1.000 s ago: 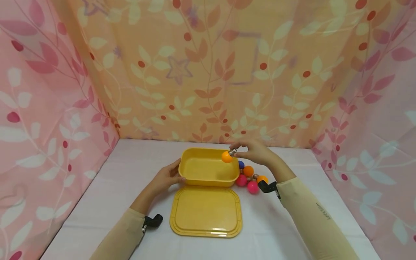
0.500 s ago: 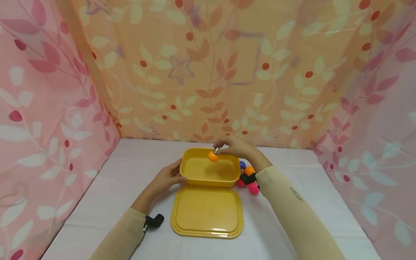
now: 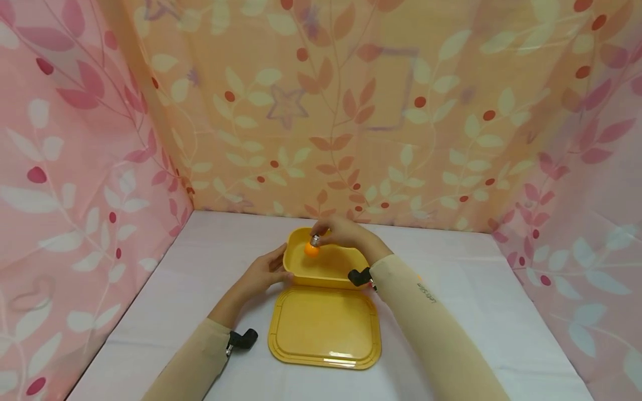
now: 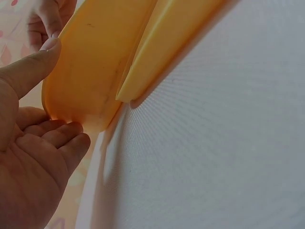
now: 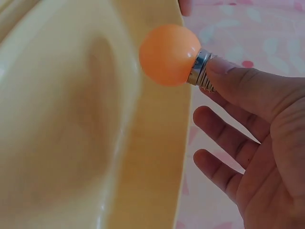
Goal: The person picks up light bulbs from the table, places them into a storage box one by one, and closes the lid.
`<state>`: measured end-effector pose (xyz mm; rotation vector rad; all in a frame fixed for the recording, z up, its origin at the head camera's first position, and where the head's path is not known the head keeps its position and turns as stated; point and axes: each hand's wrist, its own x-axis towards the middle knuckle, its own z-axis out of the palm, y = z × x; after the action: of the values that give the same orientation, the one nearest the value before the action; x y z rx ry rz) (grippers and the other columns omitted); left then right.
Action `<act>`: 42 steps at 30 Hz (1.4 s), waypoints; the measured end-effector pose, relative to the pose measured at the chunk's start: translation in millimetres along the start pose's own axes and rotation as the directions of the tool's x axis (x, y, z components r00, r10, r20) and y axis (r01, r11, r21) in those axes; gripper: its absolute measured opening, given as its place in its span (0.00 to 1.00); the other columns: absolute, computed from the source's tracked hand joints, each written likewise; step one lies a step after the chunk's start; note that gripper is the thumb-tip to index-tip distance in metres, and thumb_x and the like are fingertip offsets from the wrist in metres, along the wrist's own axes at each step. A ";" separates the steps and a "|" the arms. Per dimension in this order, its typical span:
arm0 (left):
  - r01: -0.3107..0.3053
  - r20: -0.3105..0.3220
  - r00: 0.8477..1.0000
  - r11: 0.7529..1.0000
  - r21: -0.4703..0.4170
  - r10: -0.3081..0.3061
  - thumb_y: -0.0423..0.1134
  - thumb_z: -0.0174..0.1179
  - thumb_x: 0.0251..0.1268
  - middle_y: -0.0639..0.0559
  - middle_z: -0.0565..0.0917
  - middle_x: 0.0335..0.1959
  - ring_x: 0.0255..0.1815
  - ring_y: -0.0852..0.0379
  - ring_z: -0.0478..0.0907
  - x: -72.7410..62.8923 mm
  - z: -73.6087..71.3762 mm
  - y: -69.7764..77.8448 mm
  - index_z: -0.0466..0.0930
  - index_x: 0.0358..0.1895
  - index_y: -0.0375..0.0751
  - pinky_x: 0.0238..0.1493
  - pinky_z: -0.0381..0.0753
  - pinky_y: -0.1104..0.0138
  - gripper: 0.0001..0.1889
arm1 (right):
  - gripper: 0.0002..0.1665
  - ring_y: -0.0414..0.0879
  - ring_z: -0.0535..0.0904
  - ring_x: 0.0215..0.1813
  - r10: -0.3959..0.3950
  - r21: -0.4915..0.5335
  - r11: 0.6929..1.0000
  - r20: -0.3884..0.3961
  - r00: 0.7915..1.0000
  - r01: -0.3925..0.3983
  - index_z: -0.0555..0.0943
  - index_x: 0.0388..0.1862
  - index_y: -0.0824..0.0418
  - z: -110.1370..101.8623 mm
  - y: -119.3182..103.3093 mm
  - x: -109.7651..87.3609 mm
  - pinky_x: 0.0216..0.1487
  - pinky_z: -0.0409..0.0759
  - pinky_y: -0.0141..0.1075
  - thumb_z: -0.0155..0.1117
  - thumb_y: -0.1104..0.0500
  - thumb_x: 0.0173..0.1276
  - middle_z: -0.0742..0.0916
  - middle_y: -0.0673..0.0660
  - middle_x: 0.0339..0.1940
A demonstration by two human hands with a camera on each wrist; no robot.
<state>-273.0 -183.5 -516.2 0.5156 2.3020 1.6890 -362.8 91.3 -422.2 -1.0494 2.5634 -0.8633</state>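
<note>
My right hand point(image 3: 346, 233) pinches an orange light bulb point(image 3: 312, 249) by its silver screw base, between thumb and forefinger. The round end points down over the left half of an open yellow plastic box point(image 3: 321, 281). In the right wrist view the bulb point(image 5: 169, 55) overlaps the box's inner wall, while the other fingers point(image 5: 219, 167) spread loosely. My left hand point(image 3: 261, 274) holds the box's left end. From the left wrist view, its thumb point(image 4: 35, 67) lies at the rim and the fingertips point(image 4: 71, 133) rest against the end wall.
A flat yellow lid point(image 3: 325, 328) lies on the white cloth point(image 3: 165, 312) just in front of the box. My right forearm hides most of the bulbs beside the box; a sliver of an orange bulb point(image 3: 419, 277) shows. Patterned curtains point(image 3: 371, 111) close off the back and sides.
My right hand has carried the orange bulb leftward from the box's right end to over its left half. Its forearm now covers the other bulbs. The left hand stays on the box.
</note>
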 end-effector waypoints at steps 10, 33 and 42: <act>-0.018 0.007 1.000 1.000 0.000 0.018 0.40 0.71 0.66 0.50 0.55 0.84 0.81 0.50 0.60 0.5 0.0 0.4 0.49 0.84 0.44 0.78 0.62 0.57 0.49 | 0.17 0.45 0.80 0.54 0.015 -0.027 1.000 0.053 0.999 -0.013 0.88 0.56 0.56 20.5 4.6 19.7 0.64 0.80 0.40 0.74 0.57 0.68 0.88 0.46 0.50; -0.001 0.004 1.000 1.000 -0.012 0.001 0.40 0.71 0.66 0.51 0.55 0.84 0.82 0.50 0.58 0.5 0.8 -0.5 0.49 0.84 0.46 0.78 0.63 0.59 0.48 | 0.17 0.50 0.82 0.55 0.043 -0.148 0.988 0.006 0.999 -0.041 0.87 0.57 0.58 27.8 -1.6 27.0 0.64 0.81 0.41 0.69 0.65 0.70 0.88 0.53 0.53; 0.002 0.000 1.000 1.000 0.010 -0.002 0.38 0.70 0.67 0.50 0.55 0.84 0.81 0.49 0.58 1.2 0.5 -1.0 0.49 0.84 0.46 0.78 0.63 0.56 0.47 | 0.19 0.58 0.82 0.62 0.049 -0.187 0.981 -0.001 0.999 -0.049 0.85 0.59 0.56 7.1 -15.4 16.8 0.66 0.80 0.48 0.70 0.62 0.70 0.87 0.53 0.59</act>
<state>-274.0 -182.8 -517.3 0.5144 2.3118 1.6773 -363.2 67.7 -418.5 -1.0310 2.6968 -0.6168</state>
